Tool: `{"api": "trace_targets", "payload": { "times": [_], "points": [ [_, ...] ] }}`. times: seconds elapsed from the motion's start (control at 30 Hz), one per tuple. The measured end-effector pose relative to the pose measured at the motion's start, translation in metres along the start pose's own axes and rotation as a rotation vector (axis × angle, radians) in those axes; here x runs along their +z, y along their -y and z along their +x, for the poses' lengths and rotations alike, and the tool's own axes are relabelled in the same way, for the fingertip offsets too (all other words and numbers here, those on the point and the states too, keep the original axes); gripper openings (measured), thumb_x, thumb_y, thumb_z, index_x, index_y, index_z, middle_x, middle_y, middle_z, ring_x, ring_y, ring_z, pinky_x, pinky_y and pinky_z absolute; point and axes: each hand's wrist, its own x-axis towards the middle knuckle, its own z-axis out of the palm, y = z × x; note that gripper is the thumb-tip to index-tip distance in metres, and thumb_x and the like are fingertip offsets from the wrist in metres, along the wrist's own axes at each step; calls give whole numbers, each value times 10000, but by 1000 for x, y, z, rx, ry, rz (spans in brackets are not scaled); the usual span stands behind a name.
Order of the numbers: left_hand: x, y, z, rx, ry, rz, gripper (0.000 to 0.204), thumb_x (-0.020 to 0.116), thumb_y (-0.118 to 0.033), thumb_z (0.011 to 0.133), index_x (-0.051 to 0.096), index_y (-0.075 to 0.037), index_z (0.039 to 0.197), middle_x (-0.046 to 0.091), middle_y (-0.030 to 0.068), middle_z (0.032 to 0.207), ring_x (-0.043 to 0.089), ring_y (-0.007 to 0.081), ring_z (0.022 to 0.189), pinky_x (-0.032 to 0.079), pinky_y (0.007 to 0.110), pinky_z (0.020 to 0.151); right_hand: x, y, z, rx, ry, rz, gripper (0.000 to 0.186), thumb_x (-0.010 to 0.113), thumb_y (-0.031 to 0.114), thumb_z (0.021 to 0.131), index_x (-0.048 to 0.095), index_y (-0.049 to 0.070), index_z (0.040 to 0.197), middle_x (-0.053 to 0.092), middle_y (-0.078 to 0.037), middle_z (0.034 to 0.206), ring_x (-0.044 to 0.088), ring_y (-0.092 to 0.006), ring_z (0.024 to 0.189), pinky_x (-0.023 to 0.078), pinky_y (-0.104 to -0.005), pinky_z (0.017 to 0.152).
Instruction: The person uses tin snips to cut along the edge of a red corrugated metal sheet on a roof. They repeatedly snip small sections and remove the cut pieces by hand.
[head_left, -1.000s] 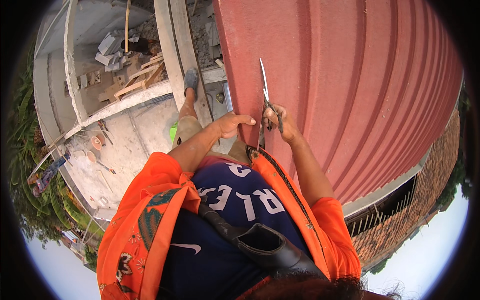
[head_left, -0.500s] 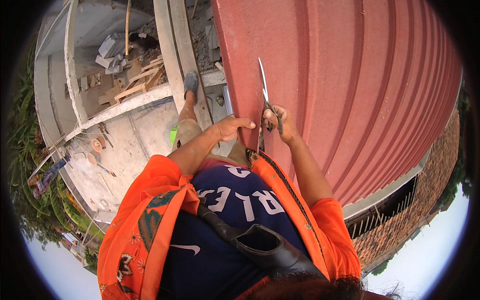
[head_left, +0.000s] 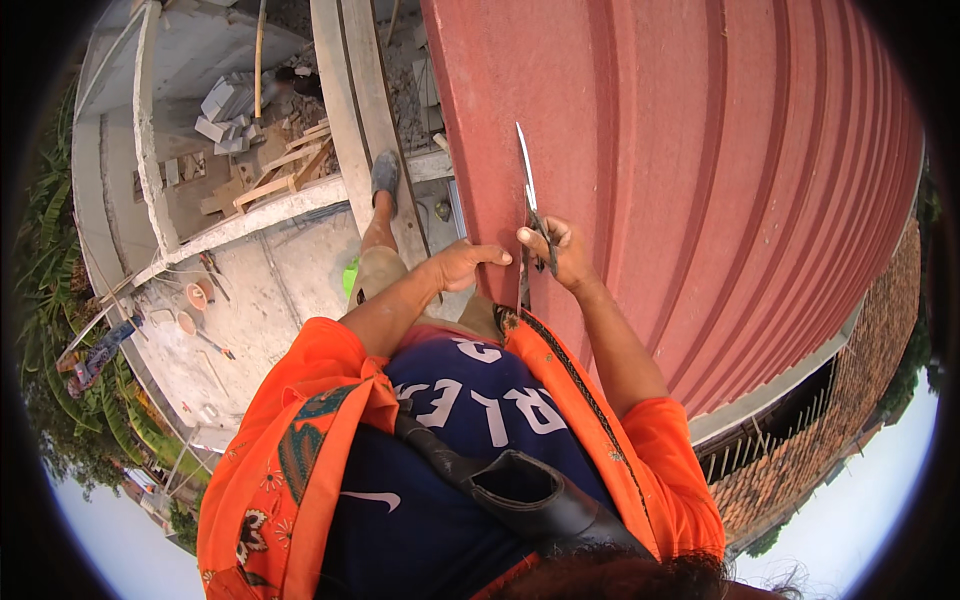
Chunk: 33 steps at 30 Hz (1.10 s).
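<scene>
My right hand (head_left: pixel 562 252) is closed around the dark handles of a pair of metal shears (head_left: pixel 529 180). Their long bright blades point away from me along a slit in the red ribbed roofing sheet (head_left: pixel 650 150). Left of that slit, my left hand (head_left: pixel 465 264) pinches the sheet's narrow cut strip (head_left: pixel 497 285), thumb on top and fingers hidden underneath. The strip's near end reaches my waist, beside the open orange jacket. Where the blades meet the sheet, I cannot tell how far they are apart.
My shod foot (head_left: pixel 385 172) stands on long planks (head_left: pixel 350 100) left of the roof edge. Below lie a concrete slab (head_left: pixel 260 280) with buckets and tools, grey blocks (head_left: pixel 228 105) and a wooden frame (head_left: pixel 290 170). A tiled roof (head_left: pixel 800 460) borders the right.
The right thumb has shifted on the shears, whose handles look closer together. The left hand keeps its pinch on the strip. The whole view has moved slightly.
</scene>
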Motion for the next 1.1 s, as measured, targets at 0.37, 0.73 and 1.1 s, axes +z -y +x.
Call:
{"api": "trace_targets", "payload": {
  "times": [0.37, 0.73, 1.1],
  "points": [
    [-3, 0, 1, -32, 5, -7, 455, 788, -80, 948, 667, -18, 1382, 756, 123, 1273, 732, 263, 1186, 581, 451, 1073, -7, -2, 6, -12, 1, -4, 527, 890, 553, 919, 609, 121, 807, 574, 28, 696, 507, -79, 618, 403, -287, 546],
    [-21, -74, 7, 118, -131, -32, 710, 894, -306, 912, 583, -26, 1485, 693, 131, 1407, 661, 284, 1321, 543, 507, 1128, 10, -22, 21, -129, -129, -127, 591, 939, 404, 913, 450, 156, 693, 437, 87, 673, 366, -52, 647, 306, -298, 532],
    [3, -118, 35, 192, -254, 146, 428, 869, -100, 900, 703, 1, 1283, 771, 147, 1188, 756, 273, 1095, 623, 443, 1015, 14, -27, 20, -128, -136, -109, 580, 936, 356, 920, 441, 164, 687, 446, 89, 665, 378, -45, 642, 313, -289, 527]
  ]
}}
